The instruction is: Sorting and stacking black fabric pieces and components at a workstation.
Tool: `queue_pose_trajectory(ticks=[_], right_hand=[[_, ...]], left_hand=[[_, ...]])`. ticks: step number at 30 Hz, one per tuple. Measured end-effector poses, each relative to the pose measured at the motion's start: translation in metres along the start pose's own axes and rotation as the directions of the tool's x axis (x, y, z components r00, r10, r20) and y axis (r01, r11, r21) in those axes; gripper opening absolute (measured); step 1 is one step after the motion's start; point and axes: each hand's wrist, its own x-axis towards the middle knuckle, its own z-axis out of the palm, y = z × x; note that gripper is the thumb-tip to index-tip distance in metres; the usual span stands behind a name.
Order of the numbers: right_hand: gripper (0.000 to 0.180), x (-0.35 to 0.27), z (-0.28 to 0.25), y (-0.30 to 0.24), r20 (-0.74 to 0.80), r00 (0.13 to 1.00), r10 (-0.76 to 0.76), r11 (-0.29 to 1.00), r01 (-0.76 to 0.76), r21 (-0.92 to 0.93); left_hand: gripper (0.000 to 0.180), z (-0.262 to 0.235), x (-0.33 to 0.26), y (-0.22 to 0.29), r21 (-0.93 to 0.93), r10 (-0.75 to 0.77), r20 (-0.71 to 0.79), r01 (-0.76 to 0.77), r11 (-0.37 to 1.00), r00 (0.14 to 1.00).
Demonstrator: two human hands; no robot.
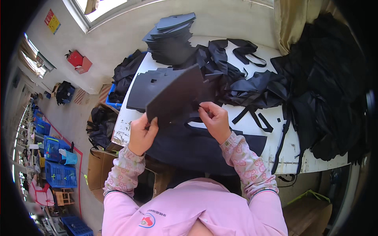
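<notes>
I hold a flat black fabric panel (175, 96) up over the white table (252, 122). My left hand (141, 133) pinches its lower left corner. At the panel's lower right edge, my right hand (214, 120) grips it with fingers curled. Under my hands a larger dark cloth piece (204, 147) lies at the table's near edge. Behind the panel lie more flat black cut pieces (147, 84).
A tall stack of black cut panels (171, 37) stands at the back of the table. Black straps and bags (244, 84) cover the middle, with a big heap of black fabric (330, 86) at the right. Blue crates (59, 173) and cardboard boxes (98, 169) stand on the floor at left.
</notes>
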Motion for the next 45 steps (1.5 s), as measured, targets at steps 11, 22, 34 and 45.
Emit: queue_pose_trajectory(ticks=[11, 22, 34, 45], right_hand=[[0.011, -0.013, -0.016, 0.006, -0.074, 0.994, 0.082, 0.994, -0.087, -0.07], [0.023, -0.02, -0.031, 0.012, 0.533, 0.833, 0.148, 0.808, -0.413, 0.42], [0.038, -0.006, -0.116, 0.038, 0.68, 0.566, 0.465, 0.848, -0.507, -0.158], [0.05, -0.049, -0.157, 0.084, 0.483, 0.702, 0.524, 0.778, -0.165, -0.606]], left_hand=[[0.027, 0.009, -0.018, 0.0, -0.009, -0.061, 0.161, 0.063, 0.998, 0.985], [0.036, 0.087, -0.003, -0.016, -0.149, 0.224, 0.163, -0.201, 0.968, 0.961], [0.008, 0.047, -0.005, -0.009, -0.578, -0.134, 0.048, 0.137, 0.805, 0.99], [0.039, -0.034, -0.036, -0.136, 0.609, -0.007, -0.148, 0.097, 0.787, 0.989]])
